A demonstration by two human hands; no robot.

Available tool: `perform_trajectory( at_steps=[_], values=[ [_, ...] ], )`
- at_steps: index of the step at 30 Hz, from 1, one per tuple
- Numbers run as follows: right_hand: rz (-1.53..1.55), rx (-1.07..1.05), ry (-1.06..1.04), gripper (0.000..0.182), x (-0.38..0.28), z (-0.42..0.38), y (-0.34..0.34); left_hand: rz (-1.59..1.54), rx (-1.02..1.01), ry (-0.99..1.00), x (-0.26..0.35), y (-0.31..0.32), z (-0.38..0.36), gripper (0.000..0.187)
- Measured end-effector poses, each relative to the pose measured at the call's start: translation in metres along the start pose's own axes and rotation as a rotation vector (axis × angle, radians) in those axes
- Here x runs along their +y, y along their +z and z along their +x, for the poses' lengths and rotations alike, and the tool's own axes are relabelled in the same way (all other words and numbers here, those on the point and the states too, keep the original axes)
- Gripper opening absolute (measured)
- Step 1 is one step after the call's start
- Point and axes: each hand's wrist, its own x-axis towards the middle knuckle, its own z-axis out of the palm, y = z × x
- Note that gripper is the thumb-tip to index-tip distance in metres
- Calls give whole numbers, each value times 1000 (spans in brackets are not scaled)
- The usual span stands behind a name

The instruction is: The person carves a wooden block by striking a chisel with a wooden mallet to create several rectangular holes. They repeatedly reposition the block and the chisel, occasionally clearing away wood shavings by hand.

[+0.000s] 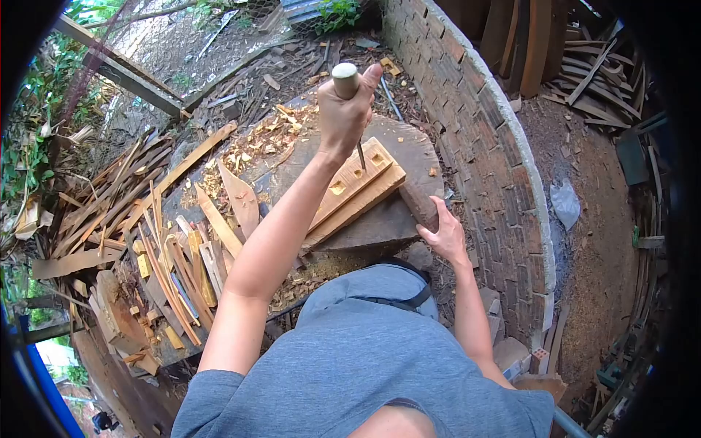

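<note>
My left hand [343, 117] is closed around the handle of a chisel [345, 82], which has a pale butt end pointing up. The thin blade [361, 156] reaches down to a yellowish wooden beam [354, 201], at or close to the middle one of its cut holes. Three square holes show along the top face. My right hand [447, 237] grips the near end of a dark wooden block [419, 204], thumb and fingers on either side. The block lies beside the beam's right end. Beneath the beam is a broad tree stump [401, 142].
Wood chips [285, 124] cover the stump's far left side. Pointed wood pieces [239, 193] and stacked offcuts [190, 270] lie left. A curved low brick wall [485, 146] stands right, with a plastic bag [564, 204] beyond it. Wire fencing [153, 44] runs behind.
</note>
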Motion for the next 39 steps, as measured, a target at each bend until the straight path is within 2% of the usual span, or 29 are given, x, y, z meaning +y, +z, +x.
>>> perform_trajectory(
  at_steps=[8, 22, 29, 31, 34, 39],
  values=[
    [0, 10, -7, 72, 0, 1, 0, 129, -24, 27, -6, 0, -3, 37],
    [-8, 12, -10, 72, 0, 1, 0, 339, -16, 230, -3, 15, -9, 44],
    [-18, 6, -12, 72, 0, 1, -1, 326, -20, 187, -1, 16, -9, 44],
    [-15, -3, -1, 72, -2, 0, -1, 345, -32, 137, 2, 18, -12, 36],
    [-14, 5, -8, 72, 0, 1, 0, 384, -42, 211, -4, 20, -9, 36],
    [-5, 18, -25, 72, -1, 1, 0, 332, -29, 185, -4, 23, -7, 38]
  ],
)
